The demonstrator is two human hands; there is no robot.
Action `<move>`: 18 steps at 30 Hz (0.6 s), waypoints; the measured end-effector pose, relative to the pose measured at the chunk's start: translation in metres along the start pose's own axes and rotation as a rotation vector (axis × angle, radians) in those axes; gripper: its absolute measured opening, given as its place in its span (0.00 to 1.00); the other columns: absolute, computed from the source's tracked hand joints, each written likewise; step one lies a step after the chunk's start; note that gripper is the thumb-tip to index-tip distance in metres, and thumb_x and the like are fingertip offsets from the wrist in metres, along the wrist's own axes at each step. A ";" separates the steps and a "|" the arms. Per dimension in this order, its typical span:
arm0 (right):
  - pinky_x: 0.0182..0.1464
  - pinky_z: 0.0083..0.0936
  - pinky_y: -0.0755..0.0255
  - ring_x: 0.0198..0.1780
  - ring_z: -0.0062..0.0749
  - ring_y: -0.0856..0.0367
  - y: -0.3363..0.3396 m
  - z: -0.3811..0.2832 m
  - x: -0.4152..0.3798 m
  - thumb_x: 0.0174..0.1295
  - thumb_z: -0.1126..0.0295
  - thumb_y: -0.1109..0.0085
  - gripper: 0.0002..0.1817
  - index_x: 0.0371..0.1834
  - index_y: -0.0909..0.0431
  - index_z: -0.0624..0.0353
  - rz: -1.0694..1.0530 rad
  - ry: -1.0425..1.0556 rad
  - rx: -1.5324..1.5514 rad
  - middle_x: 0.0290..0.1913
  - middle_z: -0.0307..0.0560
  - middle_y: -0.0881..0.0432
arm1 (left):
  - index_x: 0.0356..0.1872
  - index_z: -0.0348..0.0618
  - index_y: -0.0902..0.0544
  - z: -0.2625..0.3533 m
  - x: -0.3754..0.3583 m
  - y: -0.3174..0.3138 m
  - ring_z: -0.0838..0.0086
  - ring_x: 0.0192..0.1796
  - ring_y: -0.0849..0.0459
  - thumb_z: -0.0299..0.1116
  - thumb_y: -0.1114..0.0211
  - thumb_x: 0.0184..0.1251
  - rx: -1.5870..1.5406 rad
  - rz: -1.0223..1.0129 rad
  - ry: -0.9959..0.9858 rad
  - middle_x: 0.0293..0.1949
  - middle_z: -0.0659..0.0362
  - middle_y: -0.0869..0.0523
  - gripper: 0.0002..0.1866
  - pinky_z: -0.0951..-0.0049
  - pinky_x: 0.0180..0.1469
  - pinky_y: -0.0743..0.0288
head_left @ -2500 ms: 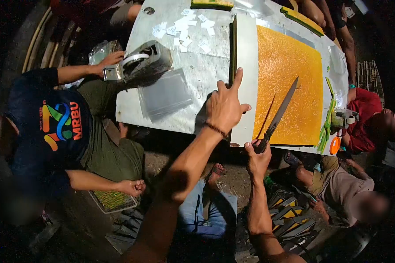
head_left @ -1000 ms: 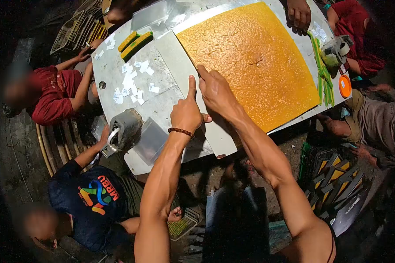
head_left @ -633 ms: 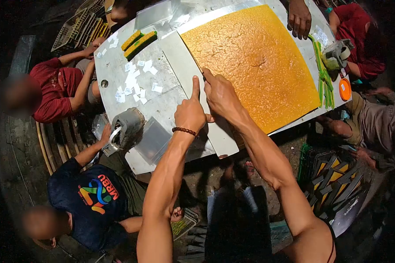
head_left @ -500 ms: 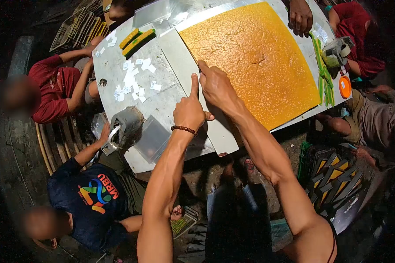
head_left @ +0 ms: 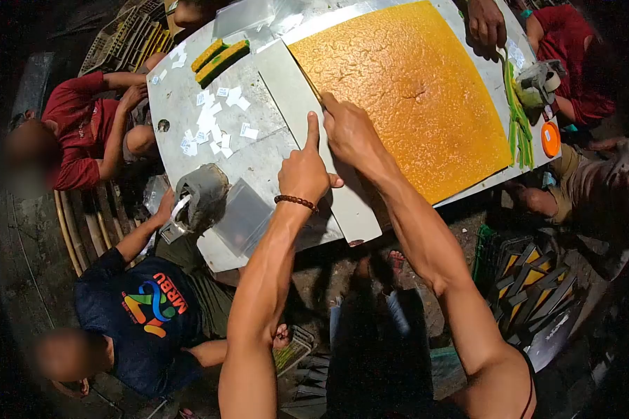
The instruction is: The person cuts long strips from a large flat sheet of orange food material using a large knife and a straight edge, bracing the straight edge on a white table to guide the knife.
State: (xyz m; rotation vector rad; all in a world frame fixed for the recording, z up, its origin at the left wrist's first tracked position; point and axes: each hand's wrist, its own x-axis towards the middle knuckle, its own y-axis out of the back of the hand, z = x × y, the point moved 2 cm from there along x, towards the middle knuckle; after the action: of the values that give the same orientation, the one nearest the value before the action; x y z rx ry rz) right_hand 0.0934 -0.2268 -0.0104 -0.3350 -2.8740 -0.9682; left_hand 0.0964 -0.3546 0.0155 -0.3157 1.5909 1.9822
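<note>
**Both hands settled at the cake's left edge**

The right hand [head_left: 353, 133] lay at the near left edge of the big orange slab cake [head_left: 405, 91], its fingers curled shut around something dark and thin; only a short stretch of a blade-like strip [head_left: 313, 85] showed past the knuckles, running along the cake's border, so what it was could not be told for sure. Two and a half seconds before, that hand had held a long knife raised over the cake from the near end of the table; now it sat low against the edge, and over the last second it had shifted only slightly along that border. The left hand [head_left: 305, 171] was folded into a loose fist, index finger straight and pressed on the pale board [head_left: 307, 126] just left of the cake, touching the right hand's side. It had kept that pointing pose through the last second.

The metal table [head_left: 258, 164] also carried scattered paper labels [head_left: 213, 122] and green-and-yellow cake strips [head_left: 220, 59] on the far left. A seated person's hand [head_left: 166, 206] rested on a tape dispenser [head_left: 199, 199] at the near left corner. Another person's hand [head_left: 486, 24] lay at the cake's far right edge, beside green strips [head_left: 517, 112].
</note>
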 end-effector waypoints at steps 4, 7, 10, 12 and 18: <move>0.41 0.56 0.27 0.37 0.71 0.21 0.000 -0.001 -0.005 0.69 0.74 0.50 0.18 0.58 0.27 0.73 -0.029 -0.014 0.011 0.33 0.74 0.21 | 0.84 0.61 0.60 0.002 -0.002 0.002 0.39 0.43 0.12 0.39 0.12 0.39 -0.008 0.006 -0.012 0.36 0.36 0.12 0.74 0.47 0.45 0.19; 0.40 0.59 0.26 0.38 0.74 0.21 0.007 -0.003 -0.018 0.71 0.71 0.50 0.16 0.55 0.28 0.74 -0.065 -0.033 0.016 0.33 0.75 0.21 | 0.84 0.61 0.60 0.002 -0.001 0.005 0.38 0.44 0.12 0.38 0.12 0.39 -0.009 0.009 -0.008 0.36 0.36 0.12 0.74 0.46 0.45 0.19; 0.40 0.59 0.26 0.37 0.73 0.21 -0.003 0.002 0.008 0.73 0.69 0.53 0.14 0.50 0.28 0.71 -0.031 0.052 -0.025 0.33 0.75 0.21 | 0.84 0.61 0.60 -0.001 -0.001 -0.001 0.38 0.45 0.12 0.38 0.12 0.38 -0.025 0.017 -0.022 0.36 0.36 0.12 0.74 0.46 0.45 0.19; 0.41 0.59 0.26 0.37 0.73 0.21 -0.001 0.000 -0.003 0.72 0.69 0.52 0.14 0.51 0.28 0.71 -0.042 0.004 -0.007 0.34 0.75 0.21 | 0.84 0.62 0.60 -0.004 0.001 -0.003 0.37 0.46 0.12 0.38 0.12 0.38 -0.031 0.041 -0.049 0.37 0.35 0.12 0.74 0.46 0.46 0.19; 0.37 0.59 0.31 0.33 0.73 0.23 -0.003 0.005 -0.013 0.68 0.75 0.51 0.14 0.53 0.27 0.71 -0.005 -0.004 -0.017 0.28 0.74 0.23 | 0.84 0.62 0.59 0.000 0.000 -0.001 0.38 0.45 0.12 0.38 0.12 0.39 0.000 0.018 -0.017 0.37 0.35 0.12 0.74 0.47 0.47 0.18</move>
State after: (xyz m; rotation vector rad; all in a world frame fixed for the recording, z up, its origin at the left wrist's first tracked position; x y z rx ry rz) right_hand 0.1056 -0.2288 -0.0185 -0.3310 -2.8732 -0.9943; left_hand 0.0971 -0.3547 0.0148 -0.2847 1.5883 1.9927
